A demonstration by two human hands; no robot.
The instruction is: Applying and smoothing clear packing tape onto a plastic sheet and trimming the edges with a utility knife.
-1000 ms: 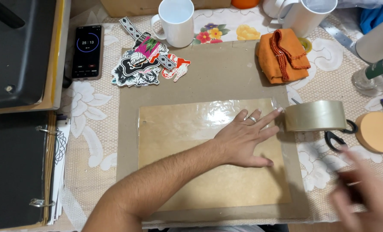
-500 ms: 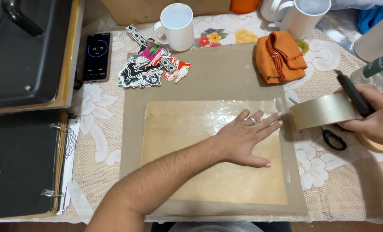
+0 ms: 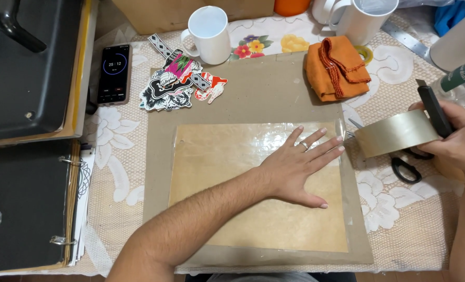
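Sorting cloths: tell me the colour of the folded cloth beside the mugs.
Orange, in the head view: folded cloth.

A phone [image 3: 114,74] lies far left on the lace cloth, its dark screen lit with a blue ring and a red button. At the far right edge stands a white bottle with a green label [image 3: 464,75]

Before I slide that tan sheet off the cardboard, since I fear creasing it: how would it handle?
The tan sheet looks thin, so probably floppy and light. Glossy tape along its top edge likely pins it to the cardboard. The left hand presses it flat, hinting it shifts or curls.
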